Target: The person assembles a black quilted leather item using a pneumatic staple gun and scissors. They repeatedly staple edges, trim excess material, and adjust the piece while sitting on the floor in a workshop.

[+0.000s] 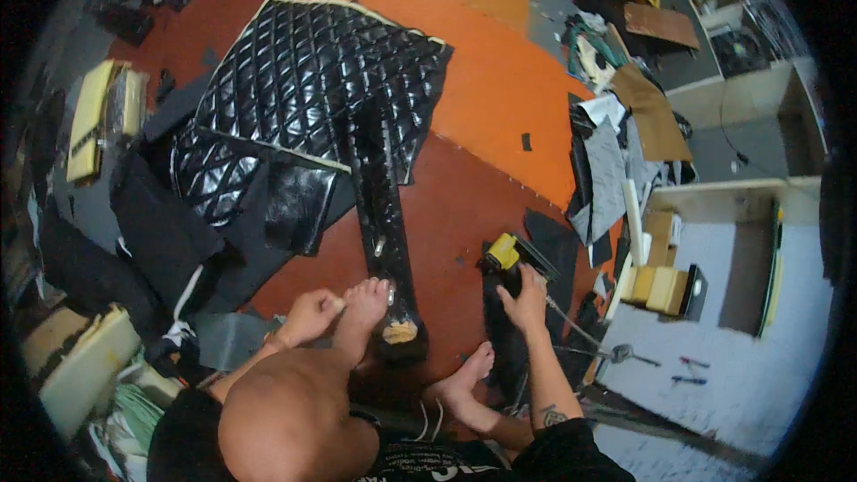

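Note:
My right hand (528, 296) is around a yellow and black staple gun (503, 252), low over dark fabric scraps on the right. My left hand (311, 317) is curled beside my left foot, its fingertips pinched together; whatever they may hold is too small to make out. Between my feet and the quilted piece runs a long strip covered in glossy black vinyl (382, 214), with tan material (400, 331) bared at its near end. My left foot (361, 308) rests against this strip. Beyond lies a black diamond-quilted vinyl panel (312, 80) with a pale edge.
A hose (580, 332) trails rightward from near the staple gun. Grey and black fabric scraps (607, 170) heap along the right. Yellow foam blocks (92, 120) stand at the left. At the right is a white shelf unit (732, 205) with boxes. The floor (509, 80) is orange and red-brown.

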A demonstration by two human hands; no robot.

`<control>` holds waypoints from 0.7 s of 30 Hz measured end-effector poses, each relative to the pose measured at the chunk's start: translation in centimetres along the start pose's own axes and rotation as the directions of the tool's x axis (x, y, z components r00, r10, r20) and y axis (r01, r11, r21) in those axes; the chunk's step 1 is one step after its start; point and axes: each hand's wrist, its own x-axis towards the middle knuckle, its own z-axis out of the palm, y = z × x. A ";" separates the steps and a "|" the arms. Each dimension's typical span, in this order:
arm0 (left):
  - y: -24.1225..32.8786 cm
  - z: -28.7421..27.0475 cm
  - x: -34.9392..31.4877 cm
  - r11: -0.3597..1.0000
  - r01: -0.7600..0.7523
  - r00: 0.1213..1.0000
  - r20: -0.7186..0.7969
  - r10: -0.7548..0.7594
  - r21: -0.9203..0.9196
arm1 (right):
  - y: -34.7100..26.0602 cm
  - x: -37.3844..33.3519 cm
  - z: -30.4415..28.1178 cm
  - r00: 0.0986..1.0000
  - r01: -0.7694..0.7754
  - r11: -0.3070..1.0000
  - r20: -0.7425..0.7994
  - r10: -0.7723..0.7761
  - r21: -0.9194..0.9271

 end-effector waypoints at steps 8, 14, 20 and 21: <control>7.1 -5.0 0.8 0.778 -0.382 0.869 -0.093 0.486 0.498 | -12.9 -16.8 4.8 0.506 -0.863 0.020 0.862 0.030 0.505; 17.8 -4.2 10.7 0.206 -0.568 0.741 0.385 0.550 0.797 | -15.0 -14.9 6.2 0.469 -0.736 -0.419 0.847 0.251 0.531; 19.6 -1.0 15.6 0.164 -0.587 0.757 0.465 0.459 0.793 | -2.6 -4.6 2.8 0.542 -0.389 -0.362 0.528 0.654 0.847; 19.9 -0.8 16.4 0.177 -0.551 0.753 0.395 0.527 0.815 | -0.8 -2.7 2.4 0.581 -0.221 -0.316 0.385 0.717 0.923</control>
